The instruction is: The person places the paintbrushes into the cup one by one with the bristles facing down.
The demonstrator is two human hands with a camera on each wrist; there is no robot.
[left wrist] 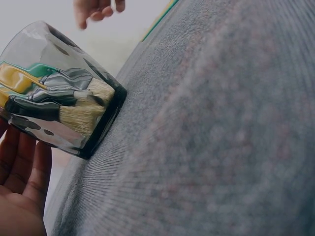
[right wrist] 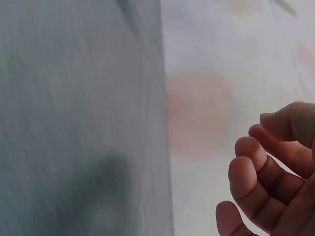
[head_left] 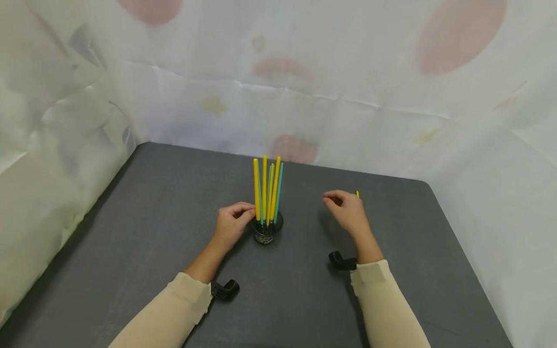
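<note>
Glass cup (head_left: 266,231) upright near the middle of the dark grey table (head_left: 143,232), holding a bunch of yellow and teal brushes (head_left: 267,191) handle-up; left wrist view shows pale bristles (left wrist: 93,105) pressed against the cup's base. Left hand (head_left: 231,224) just beside the cup on its left, fingers curled toward the wall and rim; actual contact not resolvable from the head view, and in the wrist view palm (left wrist: 19,196) close to the glass but grip not confirmed. Right hand (head_left: 345,210) well apart to the right, raised off the table, fingers loosely bent, nothing visibly held. Small yellow tip (head_left: 358,194) just behind that hand, probably one more brush lying on the table; mostly hidden.

Judged step: steadying the cup while the stray brush gets collected. To do well: keep left hand low on the cup wall, not on the handles, since tall load makes it top-heavy and easy to tip. Pick the loose brush by mid-handle; insert bristle-end down, straight from above into a gap in the bunch, not at a slant.

Table matte, slightly textured, rounded far-right corner. Pale cloth backdrop (head_left: 391,72) with faded pink and yellow blotches on left, rear and right. Cream sleeves (head_left: 387,309); black wrist mounts (head_left: 225,289).
</note>
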